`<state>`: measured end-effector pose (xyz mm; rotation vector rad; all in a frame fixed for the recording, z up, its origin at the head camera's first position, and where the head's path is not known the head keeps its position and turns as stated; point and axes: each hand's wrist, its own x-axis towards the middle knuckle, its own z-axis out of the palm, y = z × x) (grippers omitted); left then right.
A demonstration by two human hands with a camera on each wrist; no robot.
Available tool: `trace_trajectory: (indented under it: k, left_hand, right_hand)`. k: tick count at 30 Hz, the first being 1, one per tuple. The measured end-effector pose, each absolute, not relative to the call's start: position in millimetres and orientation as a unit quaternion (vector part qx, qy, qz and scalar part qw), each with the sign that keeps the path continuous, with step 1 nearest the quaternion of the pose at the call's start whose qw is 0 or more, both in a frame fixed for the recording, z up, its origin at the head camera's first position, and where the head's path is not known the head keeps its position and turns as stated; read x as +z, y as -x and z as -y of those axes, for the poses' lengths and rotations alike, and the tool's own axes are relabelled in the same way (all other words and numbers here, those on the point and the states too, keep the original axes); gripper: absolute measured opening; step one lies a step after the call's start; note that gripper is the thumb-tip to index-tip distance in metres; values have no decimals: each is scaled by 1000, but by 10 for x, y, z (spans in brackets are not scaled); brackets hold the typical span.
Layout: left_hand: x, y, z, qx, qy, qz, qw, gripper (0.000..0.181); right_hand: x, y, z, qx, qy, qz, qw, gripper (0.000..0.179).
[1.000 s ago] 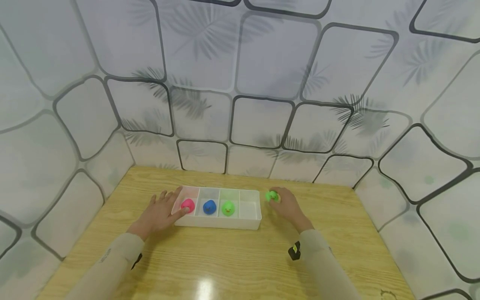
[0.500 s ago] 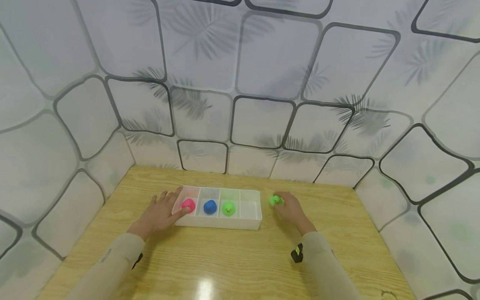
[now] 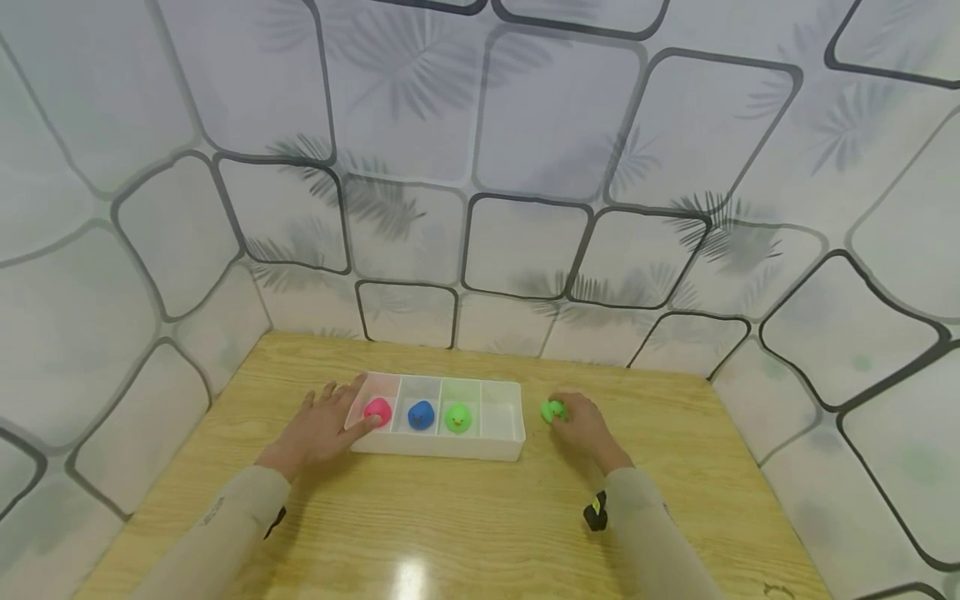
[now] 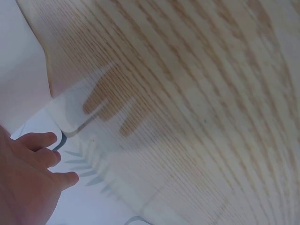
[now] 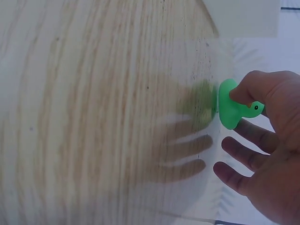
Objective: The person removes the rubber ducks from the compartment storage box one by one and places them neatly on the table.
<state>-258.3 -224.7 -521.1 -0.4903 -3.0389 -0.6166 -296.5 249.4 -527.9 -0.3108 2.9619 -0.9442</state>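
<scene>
A white divided box [image 3: 450, 447] stands on the wooden table. From left to right, its compartments hold a pink duck [image 3: 378, 409], a blue toy duck [image 3: 421, 415] and a green duck [image 3: 458, 418]; the rightmost compartment is bare. My left hand [image 3: 322, 429] rests against the box's left end, thumb over the near rim by the pink duck, other fingers spread. To the right of the box, my right hand [image 3: 588, 425] pinches a second green duck [image 5: 228, 110] between thumb and forefinger, low over the table or touching it. Its other fingers are spread in the right wrist view.
The wooden table [image 3: 450, 517] extends in front of the box and to both sides. A wall [image 3: 525, 242] with a stone-and-leaf pattern rises close behind the table and along its left and right sides.
My right hand has moved slightly right and toward me with the green duck, away from the box. The left hand and the box stay in place.
</scene>
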Motion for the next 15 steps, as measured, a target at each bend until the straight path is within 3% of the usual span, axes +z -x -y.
trace_trajectory:
  k: [15]
  left_hand:
    - [-5196,2574,2235,-193,157,969,3,89]
  right_hand:
    - [-5334,2954,-2500,-285,106,-953,2,41]
